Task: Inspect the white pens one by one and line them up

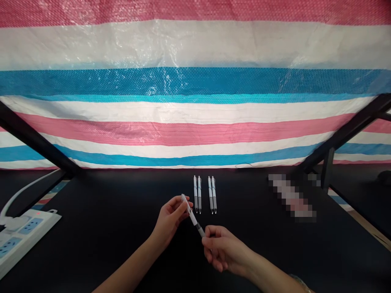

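Left hand (pixel 169 217) and right hand (pixel 225 249) are pinching opposite ends of 1 white pen (pixel 194 221) with nearly closed fingers, in the lower centre of the frame. Its smooth barrel (pixel 192 216) is suggesting light, stiff, slightly slippery handling, so the grey grip section (pixel 201 232) is probably offering the surest hold.

White-grey pen (pixel 193 219), striped sheet (pixel 195 81)

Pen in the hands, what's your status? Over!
Left hand and right hand both gripping one pen. Pen slanted, white end at left hand. Four other pens beyond, paired, not blocking.
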Motion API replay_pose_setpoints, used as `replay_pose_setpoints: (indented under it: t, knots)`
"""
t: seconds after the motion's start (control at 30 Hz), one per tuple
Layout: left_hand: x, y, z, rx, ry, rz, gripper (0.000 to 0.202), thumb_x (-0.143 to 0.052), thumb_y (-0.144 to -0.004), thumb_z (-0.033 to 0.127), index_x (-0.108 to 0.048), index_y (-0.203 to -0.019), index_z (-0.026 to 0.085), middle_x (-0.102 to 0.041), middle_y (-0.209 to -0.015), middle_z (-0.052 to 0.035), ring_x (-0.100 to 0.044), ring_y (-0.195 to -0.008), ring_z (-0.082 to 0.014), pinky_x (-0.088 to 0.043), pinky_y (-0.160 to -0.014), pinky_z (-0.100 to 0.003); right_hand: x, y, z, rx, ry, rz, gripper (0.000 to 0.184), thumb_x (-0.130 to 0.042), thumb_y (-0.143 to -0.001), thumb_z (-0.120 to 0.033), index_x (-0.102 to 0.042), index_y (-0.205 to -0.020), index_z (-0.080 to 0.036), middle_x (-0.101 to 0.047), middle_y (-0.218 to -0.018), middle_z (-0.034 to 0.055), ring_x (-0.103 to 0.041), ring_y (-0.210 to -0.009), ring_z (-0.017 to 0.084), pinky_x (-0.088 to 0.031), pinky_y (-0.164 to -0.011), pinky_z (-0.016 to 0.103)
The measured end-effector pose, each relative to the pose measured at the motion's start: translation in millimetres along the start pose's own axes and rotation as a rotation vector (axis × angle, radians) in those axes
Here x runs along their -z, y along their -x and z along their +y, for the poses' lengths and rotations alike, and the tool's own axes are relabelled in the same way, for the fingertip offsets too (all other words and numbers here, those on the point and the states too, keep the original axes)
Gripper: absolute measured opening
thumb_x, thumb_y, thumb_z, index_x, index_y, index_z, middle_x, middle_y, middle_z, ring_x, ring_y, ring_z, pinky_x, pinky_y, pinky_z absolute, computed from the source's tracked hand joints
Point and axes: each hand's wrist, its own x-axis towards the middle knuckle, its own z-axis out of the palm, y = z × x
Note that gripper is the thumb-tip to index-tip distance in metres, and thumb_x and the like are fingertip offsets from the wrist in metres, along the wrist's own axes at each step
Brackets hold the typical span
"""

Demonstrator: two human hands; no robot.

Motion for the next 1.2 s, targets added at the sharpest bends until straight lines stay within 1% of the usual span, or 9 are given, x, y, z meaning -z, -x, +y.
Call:
replay_pose_setpoints:
  t: [0.37,0.5,0.57,0.67,0.8,0.9,0.97,1.1,1.2]
  knots:
    - [-0.2,2.3,0.3,0.028,-0.032,-0.085,0.022,-0.073,-0.07,0.029,-0.068,-0.088,0.016,-0.071,-0.081,-0.0071,-0.064,-0.075,-0.0153,-0.05,-0.069,-0.022,1.4,-4.4,2.4,-0.041,-0.063,0.0,0.035,-0.055,-0.077,-0.047,-0.051,-0.075,-0.013,-0.052,-0.047,-0.0024,-0.039,-0.028,0.004,-0.018,-0.03,0.016]
    - [-1.3,3.0,1.1,-0.001,-0.016,-0.052,0.02,-0.071,-0.072,0.028,-0.067,-0.088,0.017,-0.07,-0.081,-0.0051,-0.064,-0.077,-0.0147,-0.05,-0.07,-0.022,0.3,-2.5,-0.3,-0.03,-0.052,0.013,0.044,-0.044,-0.083,-0.055,-0.051,-0.093,-0.012,-0.06,-0.056,0.0014,-0.045,-0.031,0.006,-0.018,-0.031,0.016]
    - [-1.0,2.5,1.5,-0.022,-0.016,-0.024,0.02,-0.071,-0.072,0.027,-0.067,-0.088,0.017,-0.07,-0.082,-0.0046,-0.063,-0.076,-0.014,-0.05,-0.07,-0.022,0.7,-1.4,-1.2,-0.02,-0.029,0.006,0.042,-0.05,-0.081,-0.053,-0.045,-0.098,-0.015,-0.064,-0.064,0.0028,-0.049,-0.034,0.007,-0.015,-0.032,0.016]
    - [0.0,1.5,1.6,-0.027,-0.007,-0.019,0.021,-0.072,-0.071,0.027,-0.067,-0.089,0.016,-0.07,-0.082,-0.0052,-0.063,-0.077,-0.0141,-0.05,-0.071,-0.022,2.1,-0.9,-1.2,-0.013,-0.024,0.006,0.033,-0.059,-0.077,-0.044,-0.041,-0.087,-0.017,-0.061,-0.061,-0.0008,-0.049,-0.034,0.006,-0.012,-0.033,0.015]
    - [0.8,0.3,2.4,-0.021,-0.003,-0.016,0.024,-0.073,-0.07,0.028,-0.067,-0.089,0.016,-0.07,-0.083,-0.0062,-0.063,-0.079,-0.0154,-0.051,-0.071,-0.023,1.7,-1.1,-1.2,-0.022,-0.052,-0.003,0.039,-0.048,-0.082,-0.052,-0.047,-0.089,-0.014,-0.063,-0.063,0.0037,-0.051,-0.035,0.008,-0.015,-0.031,0.016]
    - [0.8,-0.5,3.5,-0.03,-0.006,-0.005,0.024,-0.073,-0.069,0.028,-0.068,-0.089,0.016,-0.07,-0.084,-0.0065,-0.063,-0.079,-0.0156,-0.051,-0.072,-0.023,0.8,-1.4,-1.3,0.016,-0.066,0.022,0.038,-0.056,-0.079,-0.049,-0.046,-0.094,-0.016,-0.064,-0.069,0.0029,-0.053,-0.037,0.008,-0.016,-0.03,0.015]
    - [0.5,-0.8,3.8,-0.027,0.001,-0.003,0.024,-0.073,-0.07,0.028,-0.068,-0.089,0.016,-0.07,-0.083,-0.0065,-0.063,-0.079,-0.0157,-0.051,-0.071,-0.023,1.0,-2.0,-1.4,0.009,-0.079,0.02,0.039,-0.059,-0.077,-0.05,-0.046,-0.088,-0.016,-0.062,-0.064,0.0009,-0.052,-0.036,0.008,-0.015,-0.03,0.015]
    - [0.2,-1.0,3.4,-0.013,0.018,0.013,0.023,-0.074,-0.068,0.028,-0.068,-0.088,0.017,-0.071,-0.083,-0.006,-0.064,-0.079,-0.0164,-0.05,-0.072,-0.024,1.4,-2.8,-2.5,-0.018,-0.104,0.015,0.049,-0.045,-0.082,-0.06,-0.05,-0.088,-0.011,-0.062,-0.062,0.0045,-0.053,-0.036,0.009,-0.018,-0.03,0.015]
    - [0.2,-0.8,3.4,-0.012,0.007,0.015,0.024,-0.074,-0.068,0.028,-0.068,-0.088,0.017,-0.071,-0.083,-0.0058,-0.064,-0.078,-0.0158,-0.05,-0.071,-0.023,0.4,-2.4,-2.8,0.038,-0.086,0.023,0.039,-0.057,-0.078,-0.051,-0.047,-0.091,-0.016,-0.064,-0.072,0.0029,-0.054,-0.037,0.009,-0.018,-0.029,0.014]
